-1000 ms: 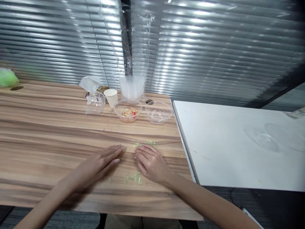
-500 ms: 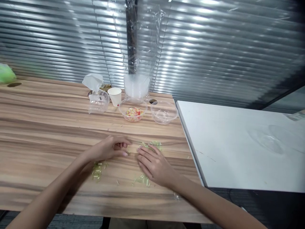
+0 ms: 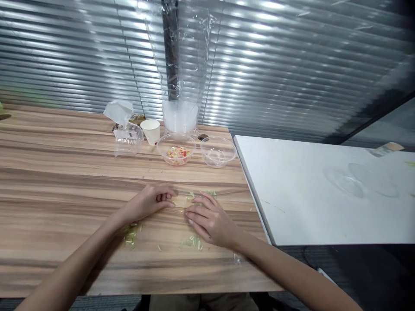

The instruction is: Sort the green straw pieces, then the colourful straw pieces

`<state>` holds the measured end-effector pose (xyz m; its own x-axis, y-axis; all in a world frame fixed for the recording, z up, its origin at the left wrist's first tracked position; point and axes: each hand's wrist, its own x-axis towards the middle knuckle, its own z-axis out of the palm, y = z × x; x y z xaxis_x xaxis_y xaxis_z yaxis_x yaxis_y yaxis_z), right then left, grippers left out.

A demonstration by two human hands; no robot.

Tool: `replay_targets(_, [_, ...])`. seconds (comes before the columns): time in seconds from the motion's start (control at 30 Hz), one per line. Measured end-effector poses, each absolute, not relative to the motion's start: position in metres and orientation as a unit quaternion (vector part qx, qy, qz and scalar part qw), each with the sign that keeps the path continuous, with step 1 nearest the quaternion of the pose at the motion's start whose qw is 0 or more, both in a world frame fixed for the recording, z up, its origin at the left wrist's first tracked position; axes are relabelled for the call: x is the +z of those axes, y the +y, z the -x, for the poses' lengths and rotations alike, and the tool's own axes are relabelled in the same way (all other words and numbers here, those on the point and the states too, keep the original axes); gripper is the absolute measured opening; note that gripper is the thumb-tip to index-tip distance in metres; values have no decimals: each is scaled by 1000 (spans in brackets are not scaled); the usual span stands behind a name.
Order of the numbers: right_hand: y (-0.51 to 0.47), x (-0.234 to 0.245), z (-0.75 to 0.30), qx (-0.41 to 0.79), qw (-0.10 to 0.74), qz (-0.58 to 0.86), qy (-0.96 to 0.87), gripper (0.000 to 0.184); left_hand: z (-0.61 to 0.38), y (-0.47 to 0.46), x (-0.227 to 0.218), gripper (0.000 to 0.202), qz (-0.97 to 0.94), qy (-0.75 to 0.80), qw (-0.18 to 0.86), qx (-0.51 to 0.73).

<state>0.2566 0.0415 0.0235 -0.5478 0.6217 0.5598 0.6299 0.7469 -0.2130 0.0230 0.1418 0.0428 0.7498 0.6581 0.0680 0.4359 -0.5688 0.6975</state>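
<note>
My left hand (image 3: 149,201) rests on the wooden table (image 3: 65,172) with its fingers curled in, tips near small pale green pieces (image 3: 191,196). What the fingers hold, if anything, is hidden. My right hand (image 3: 210,220) lies flat beside it, fingers stretched out over the same scatter. More green pieces (image 3: 129,235) lie under my left forearm, and another green cluster (image 3: 192,242) sits by my right wrist.
At the back stand a clear bowl of coloured bits (image 3: 177,149), an empty clear bowl (image 3: 218,151), a white paper cup (image 3: 151,131), a clear lidded box (image 3: 128,139) and a bagged stack of bowls (image 3: 180,116). A white table (image 3: 324,194) adjoins on the right.
My left hand went from flat to curled and slid forward, uncovering green pieces beneath the forearm. My right hand has drawn slightly back toward me.
</note>
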Motion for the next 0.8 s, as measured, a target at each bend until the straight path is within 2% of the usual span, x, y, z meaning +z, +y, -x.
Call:
replay_targets(0.17, [47, 21, -252, -36, 261, 341, -902, 23, -20, 146, 44, 27, -868, 279, 384, 148])
replay_targets(0.33, [51, 21, -250, -22, 261, 352, -899, 28, -32, 136, 42, 33, -878, 241, 381, 160])
replay_targets(0.57, [51, 21, -253, -28, 284, 379, -880, 24, -41, 126, 34, 15, -890, 301, 291, 183])
replay_targets(0.8, [51, 18, -254, -36, 282, 391, -876, 24, -46, 125, 35, 13, -883, 267, 330, 200])
